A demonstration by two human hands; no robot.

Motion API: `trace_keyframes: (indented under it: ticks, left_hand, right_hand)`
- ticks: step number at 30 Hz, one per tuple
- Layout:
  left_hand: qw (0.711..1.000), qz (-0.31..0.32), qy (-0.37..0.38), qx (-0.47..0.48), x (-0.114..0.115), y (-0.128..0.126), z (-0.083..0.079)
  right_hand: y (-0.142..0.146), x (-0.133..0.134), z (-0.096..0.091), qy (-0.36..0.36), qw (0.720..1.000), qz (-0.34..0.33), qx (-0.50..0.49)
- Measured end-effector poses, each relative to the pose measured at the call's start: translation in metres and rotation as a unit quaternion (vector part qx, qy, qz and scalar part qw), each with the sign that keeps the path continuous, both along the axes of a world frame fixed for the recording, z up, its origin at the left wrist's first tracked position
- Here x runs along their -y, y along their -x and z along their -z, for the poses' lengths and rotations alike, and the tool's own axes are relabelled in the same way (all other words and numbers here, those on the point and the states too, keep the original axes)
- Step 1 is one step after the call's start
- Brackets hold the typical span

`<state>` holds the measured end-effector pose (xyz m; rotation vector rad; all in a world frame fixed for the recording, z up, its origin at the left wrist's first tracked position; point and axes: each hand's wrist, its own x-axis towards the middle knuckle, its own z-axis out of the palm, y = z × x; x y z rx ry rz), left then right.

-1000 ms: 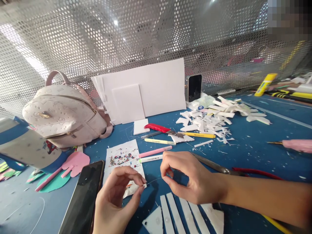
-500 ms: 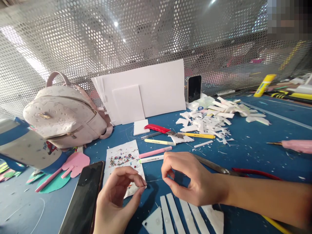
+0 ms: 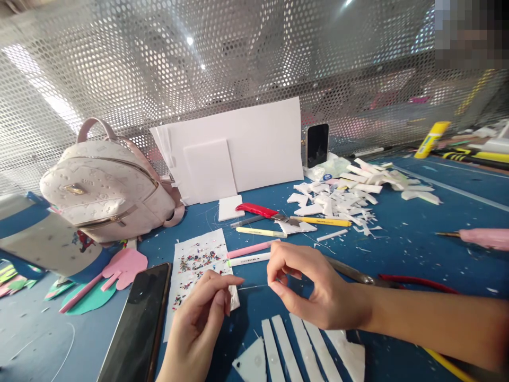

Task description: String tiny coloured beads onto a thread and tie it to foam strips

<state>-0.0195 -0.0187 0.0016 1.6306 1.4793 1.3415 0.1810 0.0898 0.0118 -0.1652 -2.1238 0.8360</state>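
Over the near edge of a white sheet scattered with tiny coloured bits [image 3: 199, 241], my left hand [image 3: 202, 318] has its index finger stretched out. Its other fingers are loosely curled, and nothing shows in it. My right hand [image 3: 314, 289] is to the right, thumb and fingertips pinched together. Whatever lies in that pinch is too small to make out. A thin pale line runs between the hands; I cannot tell if it is thread or a mark on the table. Below the hands lie several white strips [image 3: 285, 347] and a white triangular piece [image 3: 251, 362].
A black phone [image 3: 137, 323] lies left of my left hand. Beyond the hands are a pink pen [image 3: 254, 249], a red-handled cutter [image 3: 256, 210] and white scraps [image 3: 330, 199]. Pliers [image 3: 358, 274] lie behind my right wrist. A backpack [image 3: 107, 185] and white board [image 3: 266, 143] stand at the back.
My left hand has opened from a thumb-and-finger pinch, its index finger now stretching to the right. My right hand keeps its pinch and has barely moved.
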Motion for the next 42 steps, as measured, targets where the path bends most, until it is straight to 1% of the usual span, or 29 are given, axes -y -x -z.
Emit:
trace_keyframes:
  ticks: [3,7,9,12,14,16,18,20,23,26,29,37,42]
  left_hand:
    - [1.0,-0.005,0.007,-0.013,0.0,0.003,0.001]
    - [0.997,-0.014,0.061,0.038,0.001,0.001,0.004]
    - [0.995,-0.016,0.076,0.057,0.0,0.0,0.005]
    - [0.996,0.006,0.071,0.058,-0.002,0.002,0.002]
    - [0.997,0.027,0.068,0.027,-0.004,0.006,-0.003]
    - [0.995,0.049,0.075,-0.05,-0.007,0.01,-0.009]
    - [0.985,0.081,0.084,-0.127,-0.01,0.014,-0.013]
    - [0.976,0.113,0.098,-0.156,-0.011,0.015,-0.013]
    - [0.97,0.133,0.103,-0.173,-0.011,0.012,-0.008]
    - [0.966,0.138,0.075,-0.204,-0.01,0.007,-0.004]
    - [0.963,0.143,0.064,-0.217,-0.01,0.002,-0.002]
    - [0.965,0.144,0.076,-0.207,-0.011,-0.009,-0.006]
    - [0.96,0.157,0.087,-0.214,-0.011,-0.011,-0.008]
  right_hand:
    - [0.0,-0.001,0.002,0.007,1.0,0.006,-0.001]
    - [0.0,-0.001,0.003,0.015,1.0,0.004,0.001]
    - [0.0,-0.001,0.003,0.016,1.0,0.004,0.001]
    - [0.001,-0.002,0.002,0.015,1.0,0.004,0.001]
    - [0.001,-0.002,0.002,0.017,1.0,0.003,0.001]
    - [0.001,-0.002,0.002,0.021,1.0,0.001,0.003]
    - [0.001,-0.002,0.003,0.025,1.0,0.003,0.003]
    - [0.001,-0.002,0.003,0.032,0.999,0.005,0.006]
    - [0.001,-0.002,0.003,0.038,0.999,0.009,0.006]
    - [0.001,-0.001,0.001,0.035,0.999,0.009,0.005]
    - [0.001,-0.001,0.001,0.031,0.999,0.005,0.007]
    - [0.002,0.001,0.003,0.016,1.0,0.009,0.003]
    - [0.003,0.002,0.002,0.009,1.0,0.007,-0.004]
